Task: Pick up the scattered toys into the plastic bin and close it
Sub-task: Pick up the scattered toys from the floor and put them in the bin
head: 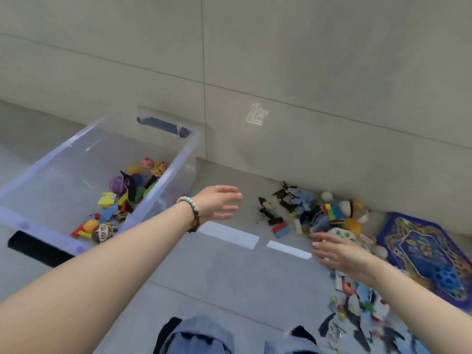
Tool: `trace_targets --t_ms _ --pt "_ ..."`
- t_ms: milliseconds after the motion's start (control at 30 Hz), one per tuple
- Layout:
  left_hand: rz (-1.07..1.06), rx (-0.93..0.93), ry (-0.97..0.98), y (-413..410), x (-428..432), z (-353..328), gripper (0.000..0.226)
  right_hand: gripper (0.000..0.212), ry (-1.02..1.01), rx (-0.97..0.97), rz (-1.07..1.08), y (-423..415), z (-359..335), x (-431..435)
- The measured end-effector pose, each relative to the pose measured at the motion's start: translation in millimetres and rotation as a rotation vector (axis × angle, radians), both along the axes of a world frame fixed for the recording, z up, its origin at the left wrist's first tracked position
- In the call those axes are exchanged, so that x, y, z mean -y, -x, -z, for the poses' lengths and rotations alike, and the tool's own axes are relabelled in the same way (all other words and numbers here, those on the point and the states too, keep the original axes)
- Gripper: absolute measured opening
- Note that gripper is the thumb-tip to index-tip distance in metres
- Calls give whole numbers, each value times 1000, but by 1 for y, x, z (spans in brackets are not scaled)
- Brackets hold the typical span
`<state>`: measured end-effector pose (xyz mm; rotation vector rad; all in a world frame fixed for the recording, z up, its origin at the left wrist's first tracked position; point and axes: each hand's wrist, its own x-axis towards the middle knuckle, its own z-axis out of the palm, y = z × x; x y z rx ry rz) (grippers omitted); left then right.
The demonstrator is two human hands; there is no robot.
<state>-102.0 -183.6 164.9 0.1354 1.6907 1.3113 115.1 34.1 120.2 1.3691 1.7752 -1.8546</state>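
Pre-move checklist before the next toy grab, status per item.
1. Left hand free: ok, fingers straight, holding nothing.
2. Right hand free: ok, open, next to the toy pile.
3. Plastic bin ready: ok, no lid on it, some toys inside.
4. Floor cleared: not ok, toy pile by the wall plus a second scatter by the right forearm.
5. Lid located: cannot tell, none plainly visible.
6. Route from pile to bin: ok, only flat white strips on the floor between.

Head-worn view faces forward and down, seemingly close above floor.
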Motion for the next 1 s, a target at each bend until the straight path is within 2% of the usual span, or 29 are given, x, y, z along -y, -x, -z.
trace_targets --t_ms 233,300,433,533,633,733,867,1000 --pt "351 149 217 -89 -86 103 37 17 -99 85 422 -133 83 -21" --pt "423 199 254 -114 -102 127 40 20 -109 109 502 -153 101 -15" --pt "542 259 308 -157 -122 161 43 31 -137 81 577 -176 130 2" --pt "605 255 346 -180 -132 175 41 32 -230 23 525 -181 146 8" --pt "583 265 357 -188 -138 179 39 33 -348 -13 421 -170 162 9" --pt "490 296 352 -183 -140 185 40 34 -443 -23 415 -154 174 10" --pt "339 383 332 -172 -137 190 35 34 -499 -24 448 -137 182 14" --pt "276 425 317 -166 -133 191 32 31 -568 19 364 -127 187 14"
